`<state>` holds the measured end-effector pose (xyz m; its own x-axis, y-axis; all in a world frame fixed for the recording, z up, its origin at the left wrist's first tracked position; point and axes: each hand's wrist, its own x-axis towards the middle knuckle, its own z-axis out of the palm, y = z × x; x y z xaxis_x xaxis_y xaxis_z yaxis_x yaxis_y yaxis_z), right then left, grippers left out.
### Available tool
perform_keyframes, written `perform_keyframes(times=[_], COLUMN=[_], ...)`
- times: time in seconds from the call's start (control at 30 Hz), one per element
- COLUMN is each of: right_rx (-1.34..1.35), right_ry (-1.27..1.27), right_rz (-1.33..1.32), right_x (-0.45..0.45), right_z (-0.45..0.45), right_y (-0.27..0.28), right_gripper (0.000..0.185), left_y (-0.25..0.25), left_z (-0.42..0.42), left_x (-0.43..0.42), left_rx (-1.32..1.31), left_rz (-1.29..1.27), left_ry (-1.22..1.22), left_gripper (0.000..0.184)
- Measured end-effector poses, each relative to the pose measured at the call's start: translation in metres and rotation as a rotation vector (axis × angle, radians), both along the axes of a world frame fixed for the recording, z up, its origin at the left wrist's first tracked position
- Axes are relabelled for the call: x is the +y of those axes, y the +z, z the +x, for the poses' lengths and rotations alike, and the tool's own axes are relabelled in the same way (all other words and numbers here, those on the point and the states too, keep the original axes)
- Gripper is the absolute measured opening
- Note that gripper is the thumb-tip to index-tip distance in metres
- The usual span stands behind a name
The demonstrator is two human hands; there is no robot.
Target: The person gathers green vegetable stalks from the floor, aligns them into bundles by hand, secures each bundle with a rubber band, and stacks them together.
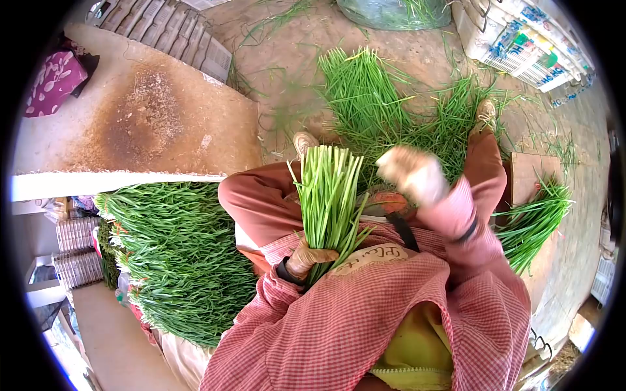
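Observation:
A thick bunch of green chives stands upright over my lap, pale cut ends pointing away from me. My left hand, in a brownish glove, is wrapped round its lower part. My right hand is apart from the bunch, to its right and above my lap. Motion smears its fingers, so I cannot see whether they hold anything. Past my right hand, loose chives lie in a heap on the floor between my feet.
Stacked chives are piled high at my left. More chives lie by a board at my right. A stained tabletop juts in at upper left. White crates stand at upper right, beside a clear plastic bag.

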<state>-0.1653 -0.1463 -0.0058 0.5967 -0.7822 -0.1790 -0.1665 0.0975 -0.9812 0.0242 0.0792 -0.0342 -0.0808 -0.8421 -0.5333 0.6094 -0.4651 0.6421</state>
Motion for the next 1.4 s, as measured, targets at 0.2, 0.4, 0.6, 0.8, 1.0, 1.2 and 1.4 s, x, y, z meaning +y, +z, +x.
perform_keyframes(times=[0.2, 0.4, 0.6, 0.8, 1.0, 1.2, 1.4], right_rx=[-0.041, 0.706, -0.38, -0.57, -0.128, -0.97, 0.138], right_ry=[0.202, -0.336, 0.201, -0.127, -0.31, -0.387, -0.256], right_rz=[-0.262, -0.69, 0.602, 0.46, -0.401, 0.748, -0.887], right_x=[0.038, -0.038, 0.054, 0.046, 0.001, 0.027, -0.015], right_z=[0.015, -0.036, 0.019, 0.043, 0.012, 0.061, 0.022], right_y=[-0.047, -0.04, -0.054, -0.046, 0.014, 0.01, 0.049], right_gripper=[0.018, 0.032, 0.021, 0.018, 0.029, 0.034, 0.008], left_y=[0.009, 0.002, 0.033, 0.044, 0.043, 0.038, 0.035], left_z=[-0.012, 0.001, 0.0, -0.019, -0.033, -0.04, -0.04], left_x=[-0.011, -0.005, -0.019, -0.021, -0.013, -0.015, -0.017], left_rx=[-0.094, -0.1, 0.071, -0.214, -0.465, -0.567, -0.74], left_rz=[-0.059, -0.068, -0.009, -0.139, 0.072, 0.009, -0.046], left_ry=[0.005, -0.075, -0.169, -0.163, 0.029, 0.183, 0.084], left_gripper=[0.056, 0.059, 0.069, 0.066, 0.047, 0.04, 0.038])
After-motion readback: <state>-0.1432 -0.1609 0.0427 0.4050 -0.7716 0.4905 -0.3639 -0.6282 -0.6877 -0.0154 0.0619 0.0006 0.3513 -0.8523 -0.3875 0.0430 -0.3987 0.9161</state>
